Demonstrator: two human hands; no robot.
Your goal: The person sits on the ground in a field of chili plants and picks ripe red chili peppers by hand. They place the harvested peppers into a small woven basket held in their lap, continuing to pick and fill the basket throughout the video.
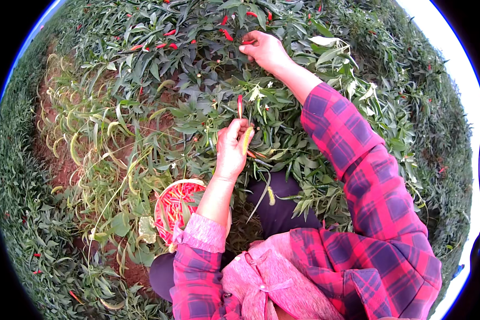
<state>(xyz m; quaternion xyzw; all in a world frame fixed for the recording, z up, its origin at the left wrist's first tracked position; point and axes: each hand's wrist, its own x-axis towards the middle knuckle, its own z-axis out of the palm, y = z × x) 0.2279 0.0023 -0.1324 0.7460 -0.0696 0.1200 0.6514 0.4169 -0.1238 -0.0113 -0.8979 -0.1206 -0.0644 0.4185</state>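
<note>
My left hand [229, 154] has its fingers closed on a red chili pepper [240, 105], which points up from between thumb and fingers. A foxtail grass seed head [247, 140] lies across the front of that hand. Farther out, my right hand [264, 50] reaches into the chili plants [192, 76], thumb and fingers pinched around another red chili pepper [248, 42]. Whether this one is still joined to its stem cannot be seen. Beneath my left forearm stands a bucket [184, 181] holding many picked red chilies [175, 206]; the forearm and sleeve hide part of it.
More red chilies [170, 33] and green ones hang among the leaves ahead. To the left, foxtail grass [74, 148] grows over reddish soil [66, 170]. Dark-trousered knees [282, 200] are close to the plants and bucket. Further chili rows [428, 120] run along both sides.
</note>
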